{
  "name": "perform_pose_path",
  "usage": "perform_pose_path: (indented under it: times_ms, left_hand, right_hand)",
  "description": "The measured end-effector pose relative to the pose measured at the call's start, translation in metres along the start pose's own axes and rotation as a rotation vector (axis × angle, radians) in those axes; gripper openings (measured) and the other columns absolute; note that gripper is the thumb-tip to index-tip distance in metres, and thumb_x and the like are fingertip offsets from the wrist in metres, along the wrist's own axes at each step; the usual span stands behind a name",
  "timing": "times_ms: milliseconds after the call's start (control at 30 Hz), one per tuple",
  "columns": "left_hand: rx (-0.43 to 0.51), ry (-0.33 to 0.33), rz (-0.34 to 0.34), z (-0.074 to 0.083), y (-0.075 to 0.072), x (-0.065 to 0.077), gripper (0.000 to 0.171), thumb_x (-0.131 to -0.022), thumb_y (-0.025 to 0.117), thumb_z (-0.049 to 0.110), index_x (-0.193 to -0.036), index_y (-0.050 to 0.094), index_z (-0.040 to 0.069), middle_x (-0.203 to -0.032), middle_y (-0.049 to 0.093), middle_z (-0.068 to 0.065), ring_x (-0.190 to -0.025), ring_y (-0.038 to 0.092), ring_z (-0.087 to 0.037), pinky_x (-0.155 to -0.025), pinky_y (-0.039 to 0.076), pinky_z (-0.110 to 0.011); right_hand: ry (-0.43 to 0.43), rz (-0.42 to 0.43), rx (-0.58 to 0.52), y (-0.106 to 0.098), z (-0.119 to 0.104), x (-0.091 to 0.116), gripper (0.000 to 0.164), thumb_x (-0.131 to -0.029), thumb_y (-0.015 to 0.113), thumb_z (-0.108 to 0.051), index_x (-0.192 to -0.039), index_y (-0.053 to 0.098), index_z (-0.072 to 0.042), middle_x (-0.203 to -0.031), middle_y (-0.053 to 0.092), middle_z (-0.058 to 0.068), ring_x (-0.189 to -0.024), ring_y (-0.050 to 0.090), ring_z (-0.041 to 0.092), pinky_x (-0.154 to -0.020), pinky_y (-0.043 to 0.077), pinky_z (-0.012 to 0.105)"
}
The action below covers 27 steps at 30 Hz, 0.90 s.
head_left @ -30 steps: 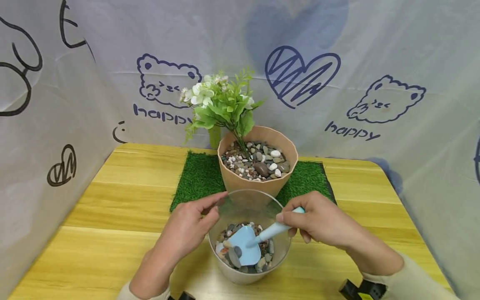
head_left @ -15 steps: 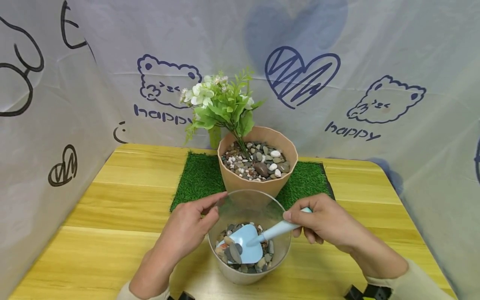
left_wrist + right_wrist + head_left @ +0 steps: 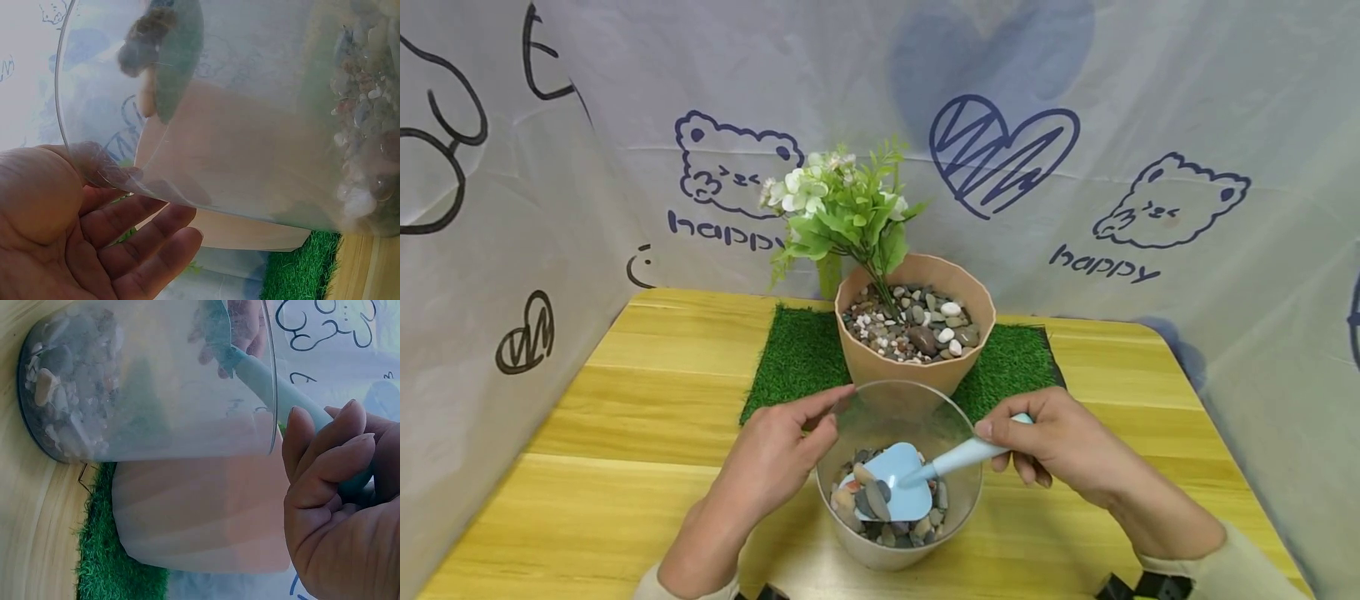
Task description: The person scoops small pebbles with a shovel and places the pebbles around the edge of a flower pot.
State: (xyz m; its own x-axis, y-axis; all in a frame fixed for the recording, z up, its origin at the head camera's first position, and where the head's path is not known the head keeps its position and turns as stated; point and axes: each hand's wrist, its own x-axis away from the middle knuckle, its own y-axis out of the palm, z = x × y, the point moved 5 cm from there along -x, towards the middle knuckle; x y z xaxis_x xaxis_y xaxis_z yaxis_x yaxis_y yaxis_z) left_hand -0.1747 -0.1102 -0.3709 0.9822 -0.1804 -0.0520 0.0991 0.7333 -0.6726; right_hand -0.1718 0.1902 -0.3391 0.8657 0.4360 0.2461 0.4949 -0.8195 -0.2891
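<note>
In the head view, a light-blue plastic shovel [image 3: 910, 497] carries several stones [image 3: 871, 497] on its blade inside a clear bucket [image 3: 844, 543]. My right hand [image 3: 1060, 442] grips its handle beyond the right side of the rim. The right wrist view shows curled fingers round the handle [image 3: 284, 387] and the blade lifted above the pebble bed [image 3: 75, 387]. My left hand [image 3: 778, 450] holds the bucket's left rim between thumb and index finger. In the left wrist view, its other fingers [image 3: 159, 253] lie loosely outside the wall.
Right behind the bucket stands a peach flowerpot [image 3: 880, 367] with pebbles and a white-flowered plant [image 3: 842, 204]. It sits on a green turf mat [image 3: 797, 354]. Printed cloth [image 3: 880, 75] closes off the back and sides of the wooden table [image 3: 647, 417].
My right hand has shifted right and drawn the shovel with its stones slightly right and up off the pebbles. The left hand and bucket have stayed in place.
</note>
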Motion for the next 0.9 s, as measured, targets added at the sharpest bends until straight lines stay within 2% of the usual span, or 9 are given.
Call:
perform_pose_path:
  times_ms: [300, 567, 700, 900]
  left_hand:
    - [-0.007, -0.009, 0.001, 0.000, 0.000, 0.000, 0.046, -0.102, 0.055, 0.020, -0.143, 0.066, 0.037, -0.120, 0.078, 0.005, -0.051, 0.044, -0.010, -0.043, 0.038, -0.028]
    - [0.003, -0.021, -0.002, 0.000, 0.001, 0.000, 0.046, -0.102, 0.056, 0.020, -0.143, 0.065, 0.038, -0.117, 0.077, 0.008, -0.049, 0.043, -0.009, -0.043, 0.038, -0.028]
    - [-0.004, -0.019, 0.008, 0.000, 0.000, 0.001, 0.045, -0.101, 0.057, 0.021, -0.142, 0.066, 0.038, -0.117, 0.078, 0.004, -0.057, 0.052, -0.010, -0.045, 0.040, -0.028]
    - [-0.012, 0.006, 0.023, 0.002, 0.000, 0.000, 0.045, -0.101, 0.058, 0.020, -0.142, 0.067, 0.036, -0.118, 0.078, 0.006, -0.068, 0.059, -0.008, -0.048, 0.043, -0.028]
  right_hand:
    - [-0.020, 0.056, -0.019, -0.007, 0.001, 0.003, 0.033, -0.105, 0.065, -0.023, -0.106, 0.075, 0.008, -0.072, 0.070, 0.003, -0.050, 0.054, 0.007, -0.044, 0.041, 0.024]
    - [-0.053, 0.138, -0.060, -0.015, -0.005, 0.010, 0.028, -0.105, 0.065, -0.022, -0.094, 0.074, 0.003, -0.068, 0.069, 0.003, -0.048, 0.052, 0.008, -0.044, 0.044, 0.025]
    - [-0.064, 0.209, -0.104, -0.022, -0.010, 0.013, 0.026, -0.105, 0.065, -0.022, -0.086, 0.073, -0.006, -0.065, 0.068, 0.002, -0.047, 0.050, 0.007, -0.043, 0.042, 0.024]
    - [-0.077, 0.339, -0.159, -0.040, -0.015, 0.018, 0.025, -0.106, 0.065, -0.021, -0.087, 0.077, -0.010, -0.063, 0.068, 0.001, -0.046, 0.049, 0.007, -0.042, 0.042, 0.024]
